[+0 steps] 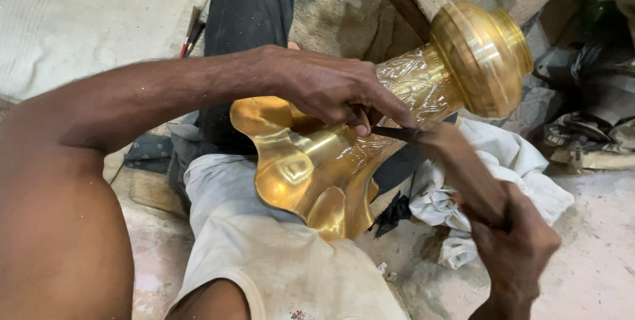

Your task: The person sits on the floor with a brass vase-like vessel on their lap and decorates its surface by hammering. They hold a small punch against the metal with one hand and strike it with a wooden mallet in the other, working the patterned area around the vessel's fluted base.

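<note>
We saw a polished golden brass vase with a wavy flared mouth and a rounded ringed base (370,121) lying tilted across the person's lap, its mouth toward the body and its base raised toward the upper right. The middle of the vase carried a finely engraved leaf-like pattern, while the flared mouth and the base were smooth and shining.

The left hand (337,88) lay over the middle of the vase, its fingers curled down and closed against the metal, the thumb and forefinger pinched at the tip of a dark, slim metal engraving tool (400,133) where it met the engraved band. The right hand (512,237) sat lower right, its fingers wrapped fully shut around the thick brown wooden handle (466,168) of that tool, which ran up and left toward the vase.

Under the vase lay the person's pale grey shorts (264,240), and a leg in dark trousers (248,22) stretched away above. A crumpled white cloth (509,158) lay on the rough concrete floor (595,260) just beside the handle, with a small scrap of black cloth (395,213) near it. At the upper left, thin red and dark-handled tools (192,32) rested beside the dark trouser leg.
</note>
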Motion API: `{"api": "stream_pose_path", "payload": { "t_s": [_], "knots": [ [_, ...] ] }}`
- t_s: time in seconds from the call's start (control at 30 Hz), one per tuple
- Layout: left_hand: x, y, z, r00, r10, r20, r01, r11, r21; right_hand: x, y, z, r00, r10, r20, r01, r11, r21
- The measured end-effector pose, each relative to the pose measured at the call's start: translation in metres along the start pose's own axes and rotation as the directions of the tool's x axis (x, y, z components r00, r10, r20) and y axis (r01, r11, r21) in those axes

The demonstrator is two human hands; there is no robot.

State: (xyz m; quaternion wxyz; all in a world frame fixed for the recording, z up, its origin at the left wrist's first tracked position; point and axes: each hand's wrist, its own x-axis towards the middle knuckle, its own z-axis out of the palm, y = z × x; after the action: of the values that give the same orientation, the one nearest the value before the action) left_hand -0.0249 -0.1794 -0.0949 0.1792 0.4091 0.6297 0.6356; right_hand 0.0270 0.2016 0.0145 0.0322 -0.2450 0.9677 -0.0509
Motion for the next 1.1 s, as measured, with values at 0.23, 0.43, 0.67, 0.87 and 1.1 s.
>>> {"api": "stream_pose_path", "payload": {
  "t_s": [0.23, 0.43, 0.67, 0.87, 1.1],
  "knots": [
    [-0.003, 0.000, -0.003, 0.990, -0.134, 0.031, 0.136, 0.990, -0.047, 0.012, -0.007, 0.000, 0.998, 0.066, -0.006, -0.061, 0.956, 0.288],
    [-0.010, -0.003, -0.003, 0.997, 0.059, -0.047, -0.060, 0.998, -0.017, 0.008, 0.001, 0.006, 0.988, 0.150, -0.030, -0.134, 0.945, 0.299],
    [-0.009, -0.004, -0.008, 0.989, -0.151, 0.006, 0.151, 0.986, -0.068, 0.013, 0.007, 0.002, 0.996, 0.081, -0.021, -0.075, 0.974, 0.212],
    [-0.015, -0.008, -0.009, 0.995, -0.094, -0.031, 0.089, 0.988, -0.126, 0.025, -0.005, -0.007, 0.997, 0.066, -0.034, -0.055, 0.965, 0.257],
    [-0.018, -0.008, -0.013, 0.991, -0.127, -0.041, 0.121, 0.986, -0.116, 0.042, -0.021, -0.016, 0.999, -0.040, 0.024, 0.039, 0.999, 0.015]
  ]
}}
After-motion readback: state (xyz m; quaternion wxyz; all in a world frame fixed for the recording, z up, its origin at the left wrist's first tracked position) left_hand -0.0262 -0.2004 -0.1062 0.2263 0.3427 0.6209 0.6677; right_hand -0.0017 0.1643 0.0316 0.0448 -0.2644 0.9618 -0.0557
